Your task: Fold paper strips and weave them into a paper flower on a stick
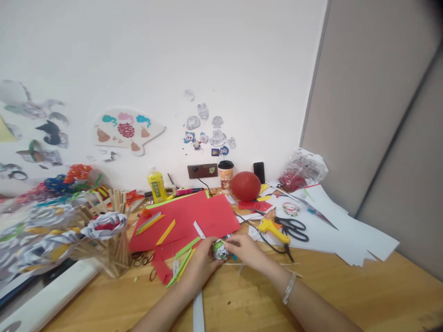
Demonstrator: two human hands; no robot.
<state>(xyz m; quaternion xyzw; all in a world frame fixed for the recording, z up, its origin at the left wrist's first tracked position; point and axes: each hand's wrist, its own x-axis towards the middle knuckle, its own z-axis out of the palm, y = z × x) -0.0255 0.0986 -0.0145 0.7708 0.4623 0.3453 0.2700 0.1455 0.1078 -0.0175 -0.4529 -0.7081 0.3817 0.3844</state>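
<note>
A small green and white paper ball (219,250) sits between my hands over the wooden table. My left hand (205,258) is curled round its left side, gripping it. On the right side, the fingers of my right hand (242,248) pinch at the ball's upper edge, where thin paper seems to be held. Red paper sheets (194,214) lie just behind the hands, with green and yellow strips (183,260) beside my left hand. A white strip (198,309) runs from under my left wrist towards the front edge. Thin sticks lie partly hidden beneath my right hand.
To the right are a yellow glue gun (273,229), black scissors (294,229) and white paper (325,233). A red balloon (246,186), paper cup (226,177) and yellow bottle (157,186) stand behind. On the left, a container of wooden sticks (114,258) stands near paper flowers (51,244).
</note>
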